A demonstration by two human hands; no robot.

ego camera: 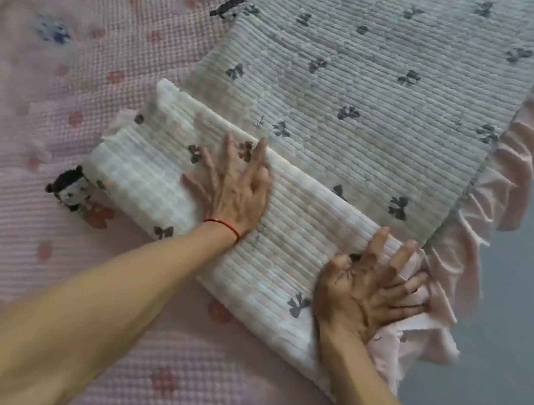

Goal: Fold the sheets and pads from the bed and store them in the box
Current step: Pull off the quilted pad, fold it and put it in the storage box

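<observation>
My left hand (235, 194) and right hand (363, 293) press flat, fingers spread, on the half-rolled white quilted bow-print pad (364, 78); the far length remains unrolled, no box visible.

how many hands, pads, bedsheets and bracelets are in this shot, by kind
hands: 2, left hand and right hand, both pressing on the pad
pad: 1, white with bows, partly folded
pink bedsheet: 1
red bracelet: 1
total: 5
</observation>
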